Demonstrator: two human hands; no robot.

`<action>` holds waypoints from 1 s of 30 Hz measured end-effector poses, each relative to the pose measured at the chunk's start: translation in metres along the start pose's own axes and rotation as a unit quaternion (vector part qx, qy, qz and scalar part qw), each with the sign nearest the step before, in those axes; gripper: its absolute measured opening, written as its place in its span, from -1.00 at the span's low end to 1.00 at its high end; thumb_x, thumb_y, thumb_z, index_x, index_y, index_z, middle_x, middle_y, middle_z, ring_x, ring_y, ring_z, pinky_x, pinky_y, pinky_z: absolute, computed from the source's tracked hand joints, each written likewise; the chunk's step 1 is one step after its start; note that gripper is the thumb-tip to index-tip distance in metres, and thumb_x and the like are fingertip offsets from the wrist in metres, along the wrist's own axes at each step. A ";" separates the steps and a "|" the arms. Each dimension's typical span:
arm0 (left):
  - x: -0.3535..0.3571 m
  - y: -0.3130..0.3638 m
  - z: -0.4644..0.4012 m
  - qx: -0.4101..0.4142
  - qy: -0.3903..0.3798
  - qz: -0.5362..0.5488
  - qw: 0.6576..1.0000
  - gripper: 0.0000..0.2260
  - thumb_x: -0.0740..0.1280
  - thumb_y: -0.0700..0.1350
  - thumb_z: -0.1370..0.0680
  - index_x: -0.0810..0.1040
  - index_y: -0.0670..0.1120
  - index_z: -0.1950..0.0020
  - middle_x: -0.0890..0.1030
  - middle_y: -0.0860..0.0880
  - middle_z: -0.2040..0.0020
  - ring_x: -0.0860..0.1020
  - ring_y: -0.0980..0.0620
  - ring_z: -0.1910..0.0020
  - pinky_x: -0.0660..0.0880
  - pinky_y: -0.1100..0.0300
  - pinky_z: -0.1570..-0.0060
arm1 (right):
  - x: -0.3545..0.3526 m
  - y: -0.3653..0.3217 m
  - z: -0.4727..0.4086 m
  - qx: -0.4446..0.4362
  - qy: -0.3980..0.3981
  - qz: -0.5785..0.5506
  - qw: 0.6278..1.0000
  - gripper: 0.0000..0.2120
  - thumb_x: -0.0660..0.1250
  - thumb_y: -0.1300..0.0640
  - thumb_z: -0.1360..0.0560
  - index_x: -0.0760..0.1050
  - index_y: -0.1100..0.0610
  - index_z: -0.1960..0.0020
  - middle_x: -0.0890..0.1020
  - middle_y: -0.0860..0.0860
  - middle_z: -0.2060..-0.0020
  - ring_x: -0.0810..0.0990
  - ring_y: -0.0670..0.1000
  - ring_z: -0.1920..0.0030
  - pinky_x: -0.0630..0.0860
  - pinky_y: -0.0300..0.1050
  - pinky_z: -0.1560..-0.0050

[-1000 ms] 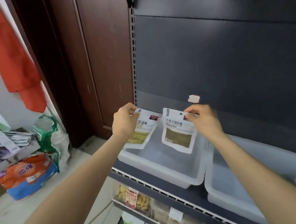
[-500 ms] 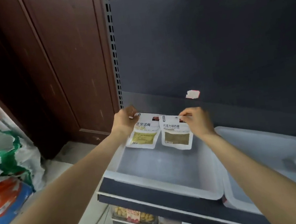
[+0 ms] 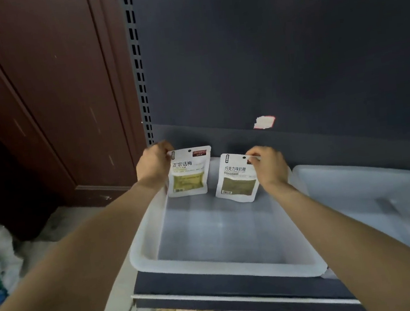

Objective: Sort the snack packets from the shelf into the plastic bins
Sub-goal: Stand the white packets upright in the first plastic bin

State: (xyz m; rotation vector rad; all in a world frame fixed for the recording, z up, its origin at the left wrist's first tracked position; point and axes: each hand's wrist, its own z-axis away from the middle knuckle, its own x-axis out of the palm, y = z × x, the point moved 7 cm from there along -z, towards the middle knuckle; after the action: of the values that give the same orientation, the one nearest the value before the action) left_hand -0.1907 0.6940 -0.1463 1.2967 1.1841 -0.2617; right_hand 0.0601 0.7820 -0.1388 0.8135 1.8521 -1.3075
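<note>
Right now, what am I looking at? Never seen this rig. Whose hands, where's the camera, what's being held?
There is no robot: a person wears a camera on the head, looking forward and down, so both bare arms reach in from below. The left hand pinches the top corner of the left packet. The right hand pinches the top of the right packet. Both packets hang over the back of a clear plastic bin on a dark shelf. A second bin sits to its right.

The dark shelf (image 3: 214,275) carries two translucent bins side by side (rims touching or nearly so): the left bin (image 3: 143,252) at the shelf's end, the right bin (image 3: 357,169) beside it.
</note>
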 end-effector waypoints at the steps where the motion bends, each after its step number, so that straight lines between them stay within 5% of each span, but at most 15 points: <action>1: 0.001 0.003 -0.004 0.013 -0.002 0.002 1.000 -0.83 0.21 -0.28 -0.56 0.58 -0.13 0.00 0.63 -0.14 0.04 0.58 -0.15 0.09 0.53 0.05 0.16 | 0.001 -0.001 -0.004 -0.001 0.001 0.017 1.000 -0.81 0.25 0.25 -0.55 0.62 0.08 -0.01 0.66 0.02 0.01 0.59 0.07 -0.02 0.42 -0.17 0.21; 12: 0.012 0.002 -0.003 0.027 0.014 0.060 0.998 -0.75 0.33 -0.28 -0.52 0.47 -0.13 -0.19 0.47 -0.15 -0.14 0.54 -0.18 -0.02 0.53 -0.06 0.11 | 0.015 -0.010 -0.009 -0.030 -0.011 0.055 0.998 -0.70 0.30 0.25 -0.53 0.50 0.12 -0.26 0.50 0.06 -0.19 0.39 0.08 -0.24 0.42 -0.06 -0.13; 18: 0.002 0.027 0.014 0.090 0.058 -0.051 0.993 -0.65 0.38 -0.17 -0.50 0.45 -0.10 -0.28 0.44 -0.17 -0.22 0.41 -0.19 -0.20 0.39 -0.05 -0.08 | 0.017 -0.014 0.007 -0.031 -0.023 0.038 0.999 -0.70 0.31 0.20 -0.54 0.50 0.12 -0.26 0.51 0.04 -0.19 0.43 0.06 -0.24 0.40 -0.08 -0.14; 22: 0.011 0.060 0.030 0.182 -0.013 -0.056 0.982 -0.75 0.31 -0.16 -0.54 0.47 -0.10 -0.22 0.54 -0.09 -0.14 0.48 -0.15 -0.13 0.40 -0.02 -0.06 | 0.012 -0.017 0.019 -0.025 -0.033 0.011 0.999 -0.76 0.30 0.18 -0.54 0.54 0.12 -0.20 0.53 0.06 -0.17 0.48 0.08 -0.20 0.46 -0.04 -0.14; 30: 0.035 0.120 0.063 0.205 -0.171 -0.066 0.961 -0.79 0.21 -0.09 -0.58 0.48 -0.01 -0.20 0.59 -0.02 -0.12 0.55 -0.10 -0.07 0.44 0.08 -0.04 | -0.038 0.008 0.048 0.010 -0.075 0.047 0.996 -0.77 0.23 0.17 -0.55 0.55 0.09 -0.16 0.57 0.02 -0.09 0.53 0.04 -0.12 0.42 -0.18 -0.01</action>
State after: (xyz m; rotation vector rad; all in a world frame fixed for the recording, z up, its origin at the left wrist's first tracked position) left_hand -0.0546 0.6970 -0.1128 1.4540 0.9457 -0.8320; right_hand 0.0973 0.7351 -0.1219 0.7823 1.6663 -1.2933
